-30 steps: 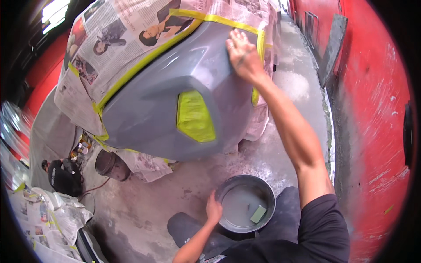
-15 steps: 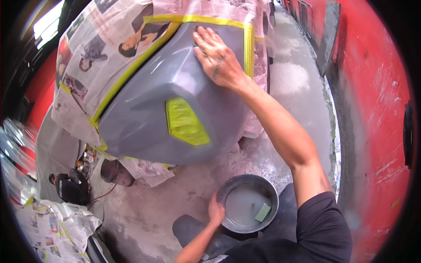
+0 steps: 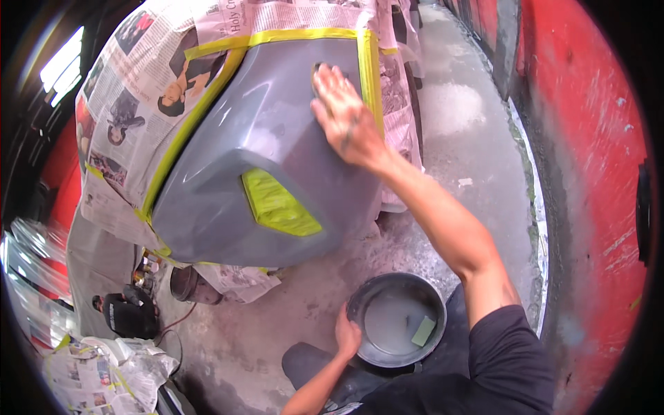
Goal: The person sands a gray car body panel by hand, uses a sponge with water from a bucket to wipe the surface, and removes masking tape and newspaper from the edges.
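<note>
A grey car bumper corner (image 3: 283,104), framed with yellow masking tape and newspaper, fills the upper middle. My right hand (image 3: 346,121) lies flat on it near the taped right edge, fingers stretched forward. Under the fingertips shows the edge of a dark thin pad (image 3: 317,68); the hand hides the rest. Lower down, my left hand (image 3: 348,333) grips the left rim of a black bucket (image 3: 440,311) at my lap. Cloudy water fills the bucket's bottom, with a light green block (image 3: 423,331) in it. Yellow tape (image 3: 277,204) covers a recess in the bumper.
Newspaper (image 3: 149,97) drapes the car. A scraped red wall (image 3: 588,173) runs along the right, beside a concrete floor (image 3: 449,138). At lower left, a person in black (image 3: 131,312) crouches near a dark bucket (image 3: 194,285) and another newspaper-covered part (image 3: 97,377).
My right hand has slid nearer along the bumper, toward its taped right edge. The view has shifted slightly. My left hand stays on the bucket's rim.
</note>
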A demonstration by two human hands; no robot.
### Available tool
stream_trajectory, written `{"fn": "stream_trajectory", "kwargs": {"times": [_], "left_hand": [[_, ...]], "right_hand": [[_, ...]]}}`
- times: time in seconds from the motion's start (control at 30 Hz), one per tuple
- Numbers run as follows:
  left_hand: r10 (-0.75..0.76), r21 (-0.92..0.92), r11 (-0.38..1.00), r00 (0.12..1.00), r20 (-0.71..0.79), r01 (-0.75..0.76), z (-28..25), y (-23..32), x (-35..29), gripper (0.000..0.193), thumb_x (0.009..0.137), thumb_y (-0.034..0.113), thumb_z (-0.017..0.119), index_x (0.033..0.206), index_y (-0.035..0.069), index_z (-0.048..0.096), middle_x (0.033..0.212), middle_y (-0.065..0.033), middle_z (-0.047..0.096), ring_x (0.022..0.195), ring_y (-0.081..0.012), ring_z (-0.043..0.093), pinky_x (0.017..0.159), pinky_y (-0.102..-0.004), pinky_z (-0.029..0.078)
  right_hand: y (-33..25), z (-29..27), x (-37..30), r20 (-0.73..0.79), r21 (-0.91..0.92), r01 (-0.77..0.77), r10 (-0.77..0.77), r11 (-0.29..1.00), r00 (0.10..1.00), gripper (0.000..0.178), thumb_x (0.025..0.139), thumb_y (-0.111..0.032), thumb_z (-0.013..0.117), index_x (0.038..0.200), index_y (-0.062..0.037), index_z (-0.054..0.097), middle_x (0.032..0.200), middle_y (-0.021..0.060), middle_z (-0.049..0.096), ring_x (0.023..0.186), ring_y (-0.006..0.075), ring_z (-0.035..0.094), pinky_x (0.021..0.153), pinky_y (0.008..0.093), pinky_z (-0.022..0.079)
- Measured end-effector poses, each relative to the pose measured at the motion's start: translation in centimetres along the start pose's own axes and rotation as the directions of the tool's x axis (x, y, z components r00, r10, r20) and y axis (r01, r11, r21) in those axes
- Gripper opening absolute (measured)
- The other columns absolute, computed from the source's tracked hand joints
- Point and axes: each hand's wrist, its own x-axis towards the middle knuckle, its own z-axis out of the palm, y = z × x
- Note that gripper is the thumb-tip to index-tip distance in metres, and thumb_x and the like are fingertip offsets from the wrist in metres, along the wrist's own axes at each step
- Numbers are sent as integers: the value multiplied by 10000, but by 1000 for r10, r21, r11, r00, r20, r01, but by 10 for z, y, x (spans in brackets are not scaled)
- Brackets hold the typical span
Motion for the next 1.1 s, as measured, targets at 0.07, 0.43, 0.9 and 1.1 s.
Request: {"fn": "stream_trajectory", "kwargs": {"times": [0.07,0.43,0.9,1.1], "left_hand": [[-26,19,999,1000,-8,26,-2,-2,-3,607,886,11,490,1490,-36,451,1389,-305,583,1291,-462,563,1111,-491,435],[14,61,998,1000,7,-14,16,-8,1,621,901,32,508,1513,-30,421,1412,-311,557,1291,-470,554,1116,-497,431],[31,90,996,999,-36,-27,21,-7,5,635,885,13,520,1514,39,433,1295,-296,615,1132,-490,627,958,-542,511],[-16,86,996,998,-65,22,16,-9,4,611,903,6,517,1507,74,458,1280,-277,634,1112,-488,637,938,-561,517]], "right_hand": [[20,0,11,-34,-64,101,-104,993,994,478,1051,-232,534,1398,95,565,1467,326,537,1413,484,473,1219,516,343],[54,-6,31,-53,-63,11,-14,998,998,504,1048,-271,557,1399,90,571,1521,320,484,1429,483,454,1216,511,343],[4,-1,-6,-74,-184,48,-63,982,995,569,1032,-262,586,1448,117,502,1506,326,496,1451,489,424,1234,522,305],[-59,-9,-100,148,154,111,-134,982,980,693,982,-216,632,1530,128,383,1634,340,298,1541,508,245,1254,562,226]]}}
